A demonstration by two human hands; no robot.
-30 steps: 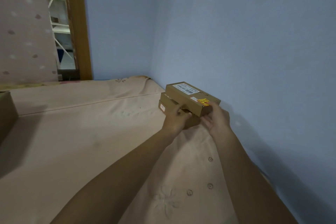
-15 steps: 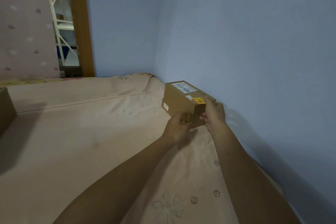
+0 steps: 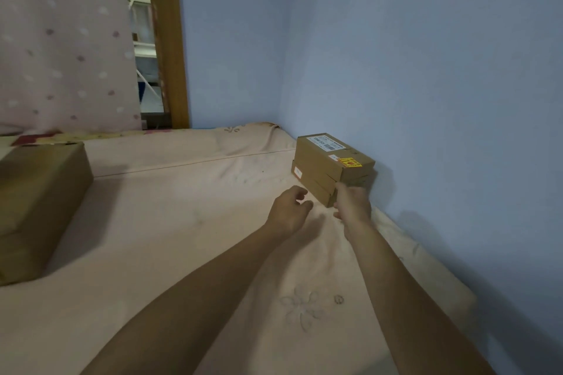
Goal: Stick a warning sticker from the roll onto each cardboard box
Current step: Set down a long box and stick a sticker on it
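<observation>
- Stack (image 3: 310, 169) of two cardboard boxes on a pink bed sheet (image 3: 182, 222); its far long side is against a blue wall (image 3: 426, 85).
- Upper box (image 3: 316, 154) lies flat on the lower box (image 3: 313, 186), with their edges nearly in line.
- Warning sticker (image 3: 350, 161), yellow and red, is stuck on top of the upper box at the stack's near end. A white shipping label (image 3: 327, 143) sits on the same face towards the far end.
- Small white label (image 3: 298, 172) is on the lower box's left side.
- Right hand (image 3: 353, 204) is at the stack's near end and covers the lower box's end face. It is blurred, so I cannot tell whether the fingers press or grip.
- Left hand (image 3: 289, 210) hovers just left of the stack's near corner, clear of the cardboard. Its fingers are loosely curled and hold nothing.
- Large box (image 3: 39, 192), also cardboard, rests on the sheet well to the left of the stack.
- Dotted curtain (image 3: 61, 39) and a wooden door frame (image 3: 167, 39) stand beyond the stack, to its far left.
</observation>
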